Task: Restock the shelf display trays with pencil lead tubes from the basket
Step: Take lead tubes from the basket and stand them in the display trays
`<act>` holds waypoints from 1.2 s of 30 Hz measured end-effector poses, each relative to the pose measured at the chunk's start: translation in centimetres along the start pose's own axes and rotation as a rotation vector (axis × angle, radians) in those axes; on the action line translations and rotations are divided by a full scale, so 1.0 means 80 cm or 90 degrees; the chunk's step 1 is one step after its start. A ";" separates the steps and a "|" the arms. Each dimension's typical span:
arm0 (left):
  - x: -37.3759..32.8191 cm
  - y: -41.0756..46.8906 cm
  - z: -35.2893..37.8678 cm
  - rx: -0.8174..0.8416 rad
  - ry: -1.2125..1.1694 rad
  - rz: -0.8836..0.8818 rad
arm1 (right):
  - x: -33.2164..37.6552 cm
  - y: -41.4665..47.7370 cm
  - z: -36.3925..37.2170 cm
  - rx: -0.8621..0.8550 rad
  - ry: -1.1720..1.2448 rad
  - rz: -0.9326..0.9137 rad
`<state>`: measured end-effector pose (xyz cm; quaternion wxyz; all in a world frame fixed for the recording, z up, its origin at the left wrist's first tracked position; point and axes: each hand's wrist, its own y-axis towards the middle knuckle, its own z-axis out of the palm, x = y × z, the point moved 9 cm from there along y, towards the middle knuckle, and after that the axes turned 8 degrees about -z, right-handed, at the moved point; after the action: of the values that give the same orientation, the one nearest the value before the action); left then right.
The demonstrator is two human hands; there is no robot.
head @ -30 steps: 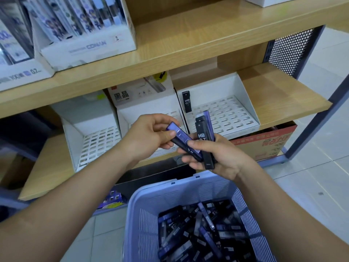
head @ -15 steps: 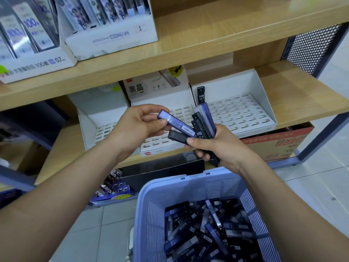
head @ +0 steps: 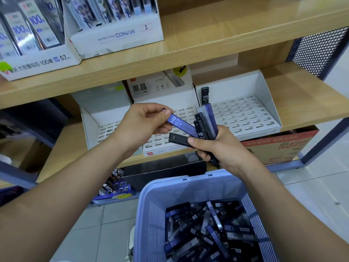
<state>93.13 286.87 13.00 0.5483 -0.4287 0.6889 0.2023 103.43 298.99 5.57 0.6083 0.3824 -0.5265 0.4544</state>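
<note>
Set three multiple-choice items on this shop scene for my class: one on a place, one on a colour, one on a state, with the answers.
1. In which display tray does the lone black tube stand?
A the left one
B the middle one
C the right one

2. What colour is the basket?
A red
B pale purple
C green

3. What is the left hand doing?
A lying flat in the basket
B pinching a blue tube
C hanging empty

Answers:
1 C, it stands upright at the back left of the right tray.
2 B, its slotted walls are pale purple.
3 B, thumb and fingers pinch the tube marked HB 0.7.
</note>
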 end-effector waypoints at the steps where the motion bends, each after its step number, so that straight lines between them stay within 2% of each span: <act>1: -0.002 0.001 -0.003 -0.021 -0.010 -0.001 | 0.000 -0.001 -0.001 0.009 -0.015 0.003; 4: -0.015 0.005 -0.022 -0.136 -0.038 0.031 | -0.001 -0.006 -0.028 -0.006 -0.061 0.038; 6: -0.027 0.008 -0.022 -0.174 -0.029 0.067 | 0.002 -0.009 -0.063 -0.071 -0.078 0.052; 11: -0.054 0.034 0.040 -0.141 0.141 0.168 | 0.000 -0.019 -0.148 -0.327 -0.031 0.004; 15: -0.088 0.070 0.084 -0.154 0.310 0.267 | -0.015 -0.029 -0.163 -0.407 -0.020 -0.007; 22: -0.083 0.128 0.122 -0.130 0.450 0.253 | -0.015 -0.029 -0.167 -0.420 -0.033 0.001; 27: -0.088 0.138 0.124 -0.126 0.419 0.259 | -0.014 -0.030 -0.166 -0.401 -0.020 0.016; 36: -0.086 0.159 0.132 -0.088 0.448 0.263 | -0.020 -0.028 -0.169 -0.402 -0.015 0.031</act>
<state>89.12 304.31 13.66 0.1971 -0.3599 0.8908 0.1950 109.47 310.82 1.95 0.6800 0.1674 -0.6573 0.2785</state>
